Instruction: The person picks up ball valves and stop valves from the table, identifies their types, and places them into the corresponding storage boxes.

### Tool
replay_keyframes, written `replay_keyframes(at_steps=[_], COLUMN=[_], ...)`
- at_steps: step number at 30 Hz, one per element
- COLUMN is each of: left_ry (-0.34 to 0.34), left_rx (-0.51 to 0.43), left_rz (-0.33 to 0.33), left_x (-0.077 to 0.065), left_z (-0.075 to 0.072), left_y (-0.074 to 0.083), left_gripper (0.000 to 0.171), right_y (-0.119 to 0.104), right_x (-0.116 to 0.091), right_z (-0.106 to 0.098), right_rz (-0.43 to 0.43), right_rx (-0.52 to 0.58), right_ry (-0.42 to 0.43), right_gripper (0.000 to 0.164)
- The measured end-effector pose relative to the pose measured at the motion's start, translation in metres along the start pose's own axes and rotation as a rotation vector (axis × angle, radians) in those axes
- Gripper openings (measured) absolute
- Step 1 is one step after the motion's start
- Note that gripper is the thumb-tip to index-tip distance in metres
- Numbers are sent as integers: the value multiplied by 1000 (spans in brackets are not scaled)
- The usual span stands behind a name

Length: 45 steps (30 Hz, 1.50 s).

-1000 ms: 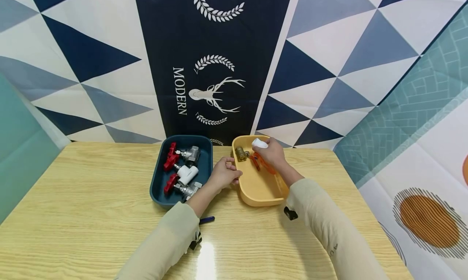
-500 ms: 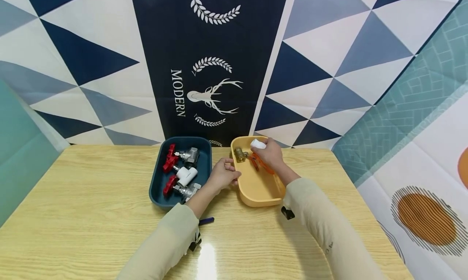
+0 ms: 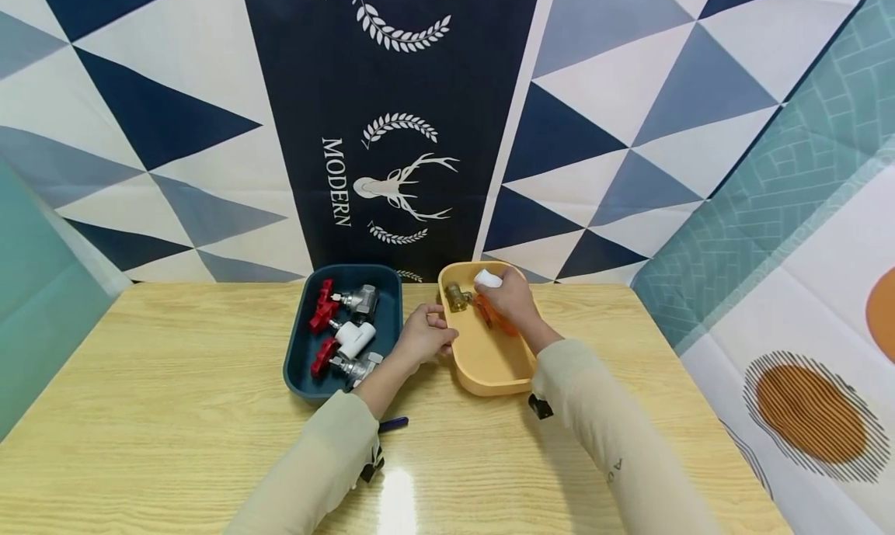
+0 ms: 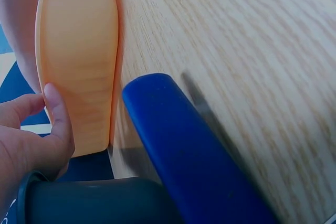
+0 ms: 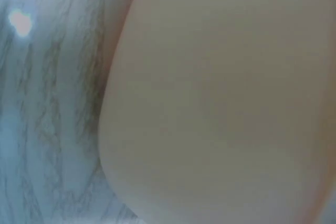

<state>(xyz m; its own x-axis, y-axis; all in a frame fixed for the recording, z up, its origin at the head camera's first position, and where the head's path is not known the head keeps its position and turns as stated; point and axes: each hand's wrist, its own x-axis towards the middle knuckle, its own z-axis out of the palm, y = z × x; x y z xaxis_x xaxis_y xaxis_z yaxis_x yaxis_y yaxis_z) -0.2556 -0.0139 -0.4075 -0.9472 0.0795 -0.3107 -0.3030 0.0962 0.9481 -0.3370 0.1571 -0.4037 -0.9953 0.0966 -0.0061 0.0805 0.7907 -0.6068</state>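
Note:
My left hand (image 3: 421,335) pinches the left rim of the yellow bin (image 3: 489,356) between thumb and fingers, as the left wrist view also shows on the bin's wall (image 4: 79,61). Over the bin's far end, my right hand (image 3: 512,298) holds a white pipe fitting (image 3: 488,279), mostly hidden by the fingers. Below that hand lies an orange-handled tool (image 3: 498,317), partly covered. Beside it in the bin sits a brass valve fitting (image 3: 457,297). A pale surface, probably the sleeve (image 5: 210,98), fills most of the right wrist view and hides the hand there.
Left of the yellow bin stands a dark blue bin (image 3: 297,349) with red-handled valves (image 3: 353,300), one with a white body. A blue-handled object (image 3: 394,424) lies on the wooden table (image 3: 175,411) near my left wrist. A patterned cloth (image 3: 391,131) hangs behind.
The head view has shifted slightly. My left hand keeps its place on the bin's rim, and the right hand still holds the white fitting over the bin, its forearm a little farther left.

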Motion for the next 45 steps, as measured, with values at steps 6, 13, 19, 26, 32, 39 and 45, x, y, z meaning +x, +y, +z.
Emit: replay_keyframes(at_steps=[6, 13, 19, 26, 32, 39, 45], left_ry=[2, 3, 8, 6, -1, -7, -2], left_rx=[-3, 4, 3, 8, -10, -10, -6], left_rz=[7, 28, 29, 17, 24, 26, 26], left_x=[1, 2, 2, 1, 0, 0, -1], left_z=[-1, -2, -3, -2, -1, 1, 1], left_y=[0, -2, -2, -2, -2, -2, -2], left_gripper=[53, 54, 53, 53, 54, 53, 53], right_y=[-1, -6, -7, -5, -3, -2, -2], right_x=[-2, -1, 1, 2, 3, 4, 4], right_z=[3, 3, 2, 4, 5, 5, 7], right_rz=[3, 12, 12, 36, 38, 38, 23], right_rx=[24, 34, 16, 1, -30, -85, -103], right_ry=[-2, -6, -10, -16, 2, 7, 16], right_gripper=[44, 47, 46, 46, 41, 38, 35])
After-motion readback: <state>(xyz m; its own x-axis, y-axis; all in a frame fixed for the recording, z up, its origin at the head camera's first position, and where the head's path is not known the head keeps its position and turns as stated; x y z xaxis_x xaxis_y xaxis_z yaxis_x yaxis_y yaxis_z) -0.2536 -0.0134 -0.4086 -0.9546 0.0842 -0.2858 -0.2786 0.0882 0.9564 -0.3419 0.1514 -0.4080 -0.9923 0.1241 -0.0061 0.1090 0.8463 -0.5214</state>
